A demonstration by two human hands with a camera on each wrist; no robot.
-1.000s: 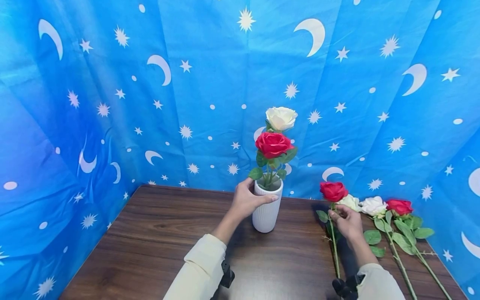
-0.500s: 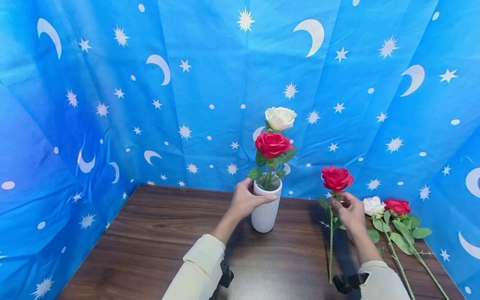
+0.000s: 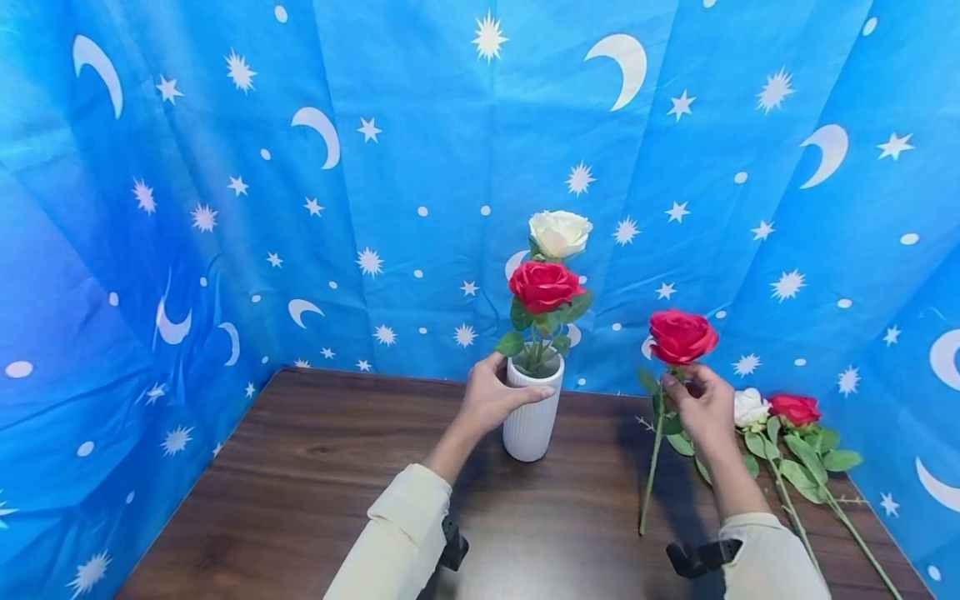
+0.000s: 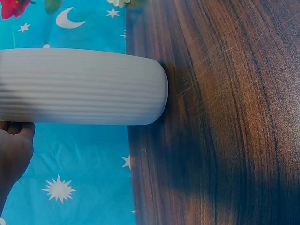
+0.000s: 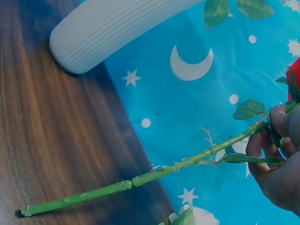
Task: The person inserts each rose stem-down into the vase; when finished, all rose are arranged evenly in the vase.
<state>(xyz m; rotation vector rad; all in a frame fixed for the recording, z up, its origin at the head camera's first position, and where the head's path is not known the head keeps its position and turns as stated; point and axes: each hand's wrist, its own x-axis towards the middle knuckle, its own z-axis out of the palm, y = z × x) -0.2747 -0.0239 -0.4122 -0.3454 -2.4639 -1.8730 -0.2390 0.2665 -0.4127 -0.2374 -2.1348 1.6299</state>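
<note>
One white ribbed vase [image 3: 531, 427] stands on the brown wooden bench [image 3: 315, 500], the left grip [image 3: 491, 397] curled around it. Nearby, the right grip [image 3: 703, 407] pinches one red rose [image 3: 683, 336] by its green stem [image 3: 651, 475].

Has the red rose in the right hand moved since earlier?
Yes, upward and slightly rightward in the head view: the red rose, its bloom earlier just below a white crescent on the blue backdrop, now hides most of that crescent.

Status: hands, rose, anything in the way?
Left hand grips white vase. Right hand pinches red rose by stem. Vase holds two other roses. No obstruction seen between hands.
</note>
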